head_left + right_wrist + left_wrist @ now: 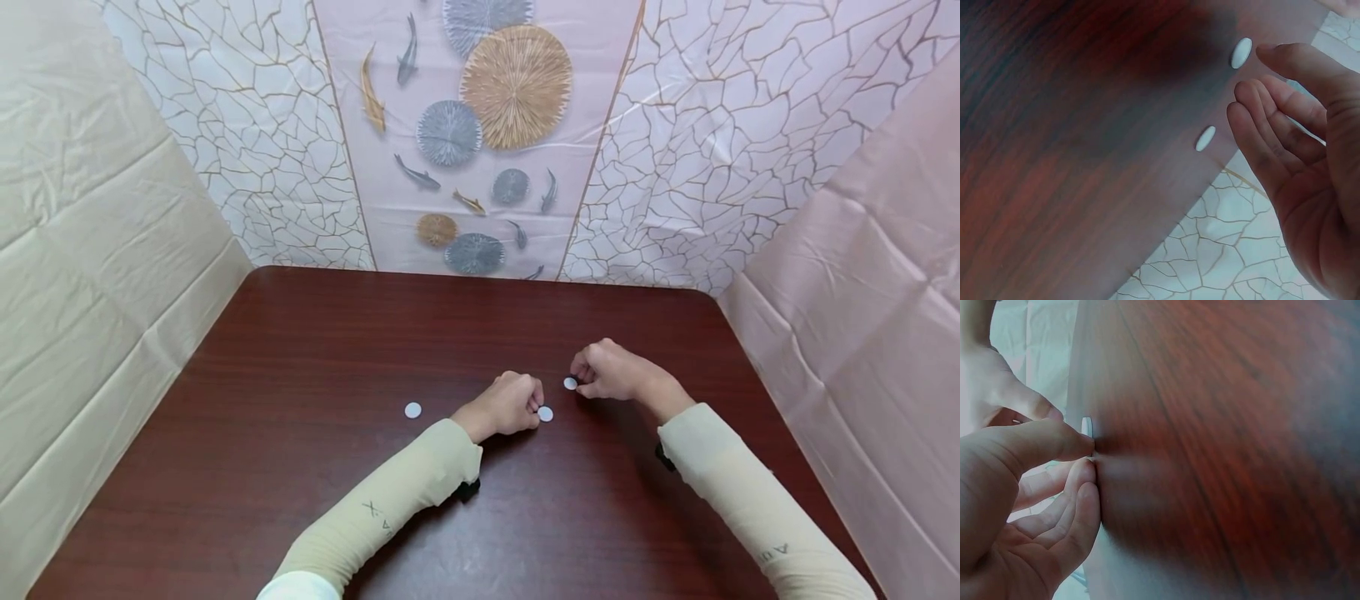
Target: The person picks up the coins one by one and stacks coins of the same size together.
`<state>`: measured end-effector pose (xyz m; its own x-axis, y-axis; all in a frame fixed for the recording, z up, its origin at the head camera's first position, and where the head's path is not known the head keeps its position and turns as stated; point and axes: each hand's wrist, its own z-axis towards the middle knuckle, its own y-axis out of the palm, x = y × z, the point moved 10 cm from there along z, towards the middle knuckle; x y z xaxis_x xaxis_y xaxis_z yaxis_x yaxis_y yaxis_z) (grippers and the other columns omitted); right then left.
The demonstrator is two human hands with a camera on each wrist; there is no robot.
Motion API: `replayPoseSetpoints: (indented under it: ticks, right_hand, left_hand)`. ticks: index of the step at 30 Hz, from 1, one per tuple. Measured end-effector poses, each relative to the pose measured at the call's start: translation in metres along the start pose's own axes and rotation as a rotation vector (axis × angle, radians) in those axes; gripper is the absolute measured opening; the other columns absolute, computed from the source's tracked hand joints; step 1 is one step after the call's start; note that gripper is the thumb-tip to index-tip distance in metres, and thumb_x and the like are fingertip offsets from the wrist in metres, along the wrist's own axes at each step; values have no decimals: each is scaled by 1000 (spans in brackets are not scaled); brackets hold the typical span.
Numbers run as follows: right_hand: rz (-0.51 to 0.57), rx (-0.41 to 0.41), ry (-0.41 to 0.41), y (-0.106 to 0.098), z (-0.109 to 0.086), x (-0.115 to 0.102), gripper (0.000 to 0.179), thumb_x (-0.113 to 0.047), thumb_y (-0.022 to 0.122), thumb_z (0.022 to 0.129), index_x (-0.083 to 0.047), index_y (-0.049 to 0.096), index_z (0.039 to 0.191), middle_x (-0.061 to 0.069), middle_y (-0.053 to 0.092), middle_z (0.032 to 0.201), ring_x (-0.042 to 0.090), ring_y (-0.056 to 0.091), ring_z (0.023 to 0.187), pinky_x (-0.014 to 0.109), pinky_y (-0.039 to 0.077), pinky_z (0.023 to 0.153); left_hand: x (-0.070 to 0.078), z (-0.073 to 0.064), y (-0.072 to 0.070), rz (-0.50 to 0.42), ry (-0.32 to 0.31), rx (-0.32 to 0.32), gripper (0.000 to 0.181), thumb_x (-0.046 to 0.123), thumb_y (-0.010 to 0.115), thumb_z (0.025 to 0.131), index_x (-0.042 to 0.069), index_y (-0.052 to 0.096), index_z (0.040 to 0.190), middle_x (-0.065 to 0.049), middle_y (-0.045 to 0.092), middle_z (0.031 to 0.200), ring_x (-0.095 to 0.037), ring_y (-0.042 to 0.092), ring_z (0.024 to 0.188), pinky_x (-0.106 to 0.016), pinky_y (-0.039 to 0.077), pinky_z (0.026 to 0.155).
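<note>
My left hand (508, 403) bends low over the table, with thumb and forefinger pinching at the left edge of a white disc (545, 413). In the left wrist view, the thumb tip of my left hand (1035, 487) overlaps a white disc (1087, 425), and the other fingers are curled. At the upper right, my right hand (611, 371) reaches down beside another white disc (570, 383). The right wrist view shows this hand (1304, 131) with thumb and fingers apart, its thumb tip close to a disc (1241, 53); a further disc (1207, 138) lies below.
A third white disc (412, 410) lies on the table to the left of my left wrist. The dark brown wooden table (300, 350) meets a patterned cloth (480, 167) at the back. Pale cloths (90, 250) hang along both sides.
</note>
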<state>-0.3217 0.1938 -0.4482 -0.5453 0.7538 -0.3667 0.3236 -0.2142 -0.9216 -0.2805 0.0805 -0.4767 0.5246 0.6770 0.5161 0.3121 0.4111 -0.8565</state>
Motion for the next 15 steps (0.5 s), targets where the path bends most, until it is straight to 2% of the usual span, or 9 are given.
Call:
replayPoseSetpoints:
  ticks: [6, 15]
  right_hand:
    - [-31, -10, -6, 7, 8, 2, 20, -7, 83, 85, 2, 76, 102, 9, 77, 91, 14, 72, 83, 32, 63, 76]
    - [-64, -84, 11, 13, 17, 6, 12, -7, 83, 86, -3, 78, 96, 3, 78, 88, 9, 72, 80, 28, 62, 73]
  left_hand:
    - [-1, 0, 1, 8, 3, -1, 13, 9, 81, 85, 11, 75, 97, 5, 77, 91, 1, 63, 79, -15, 50, 76]
    - [-1, 2, 1, 1, 3, -2, 14, 8, 80, 85, 11, 75, 97, 6, 77, 91, 0, 66, 81, -14, 51, 77]
